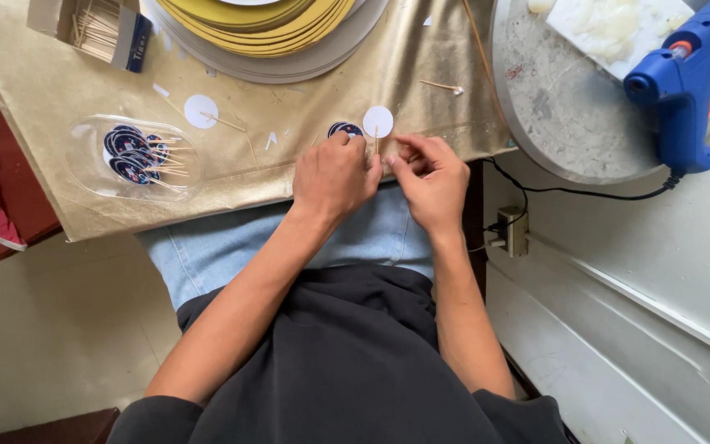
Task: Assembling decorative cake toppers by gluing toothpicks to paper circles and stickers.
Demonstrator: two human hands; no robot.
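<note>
At the far left of the gold-covered surface (59,123), an open box of toothpicks (96,29) lies near the top edge. Below it a clear plastic tray (84,160) holds a heap of dark round stickers already fixed on sticks (131,154). Just right of the tray a white paper disc with a stick (201,111) lies flat. Above, a stack of round gold boards (265,25) reaches out of view. At the surface's near edge the left hand (334,177) rests, its grip closed with fingers curled beside a dark round sticker (345,129). Touching it, the right hand (429,181) pinches a toothpick (376,141) upright between fingertips; a white round disc (378,121) sits at its top. Farther right, a blue glue gun (684,82) rests on a grey round slab (560,115), its black cord (585,196) trailing to a plug.
</note>
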